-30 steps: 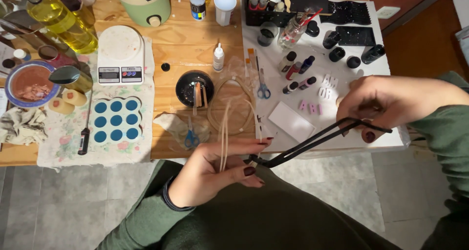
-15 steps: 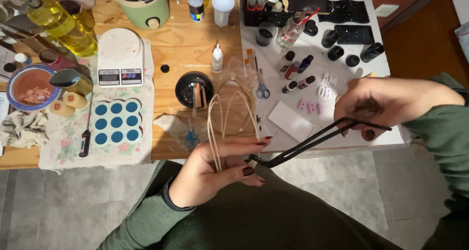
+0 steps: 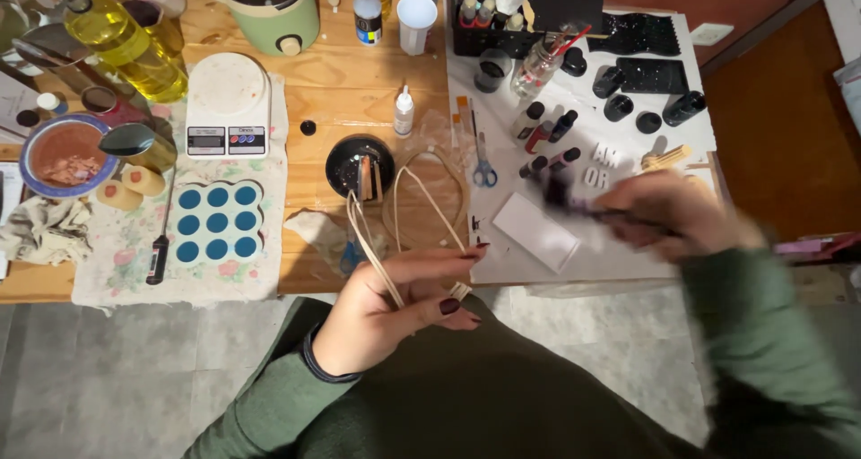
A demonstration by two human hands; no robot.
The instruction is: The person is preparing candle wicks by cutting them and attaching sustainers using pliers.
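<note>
A cluttered wooden table [image 3: 359,73] fills the view, a white kitchen scale [image 3: 228,105] at its left. Below and right of the scale, off the table's front edge, the left hand [image 3: 395,311] pinches a loop of pale cord [image 3: 408,221] between thumb and fingers. Far right of the scale, the right hand [image 3: 677,212] is closed around a thin dark tool [image 3: 583,210] (too blurred to identify). Small scissors [image 3: 482,165] lie between.
</note>
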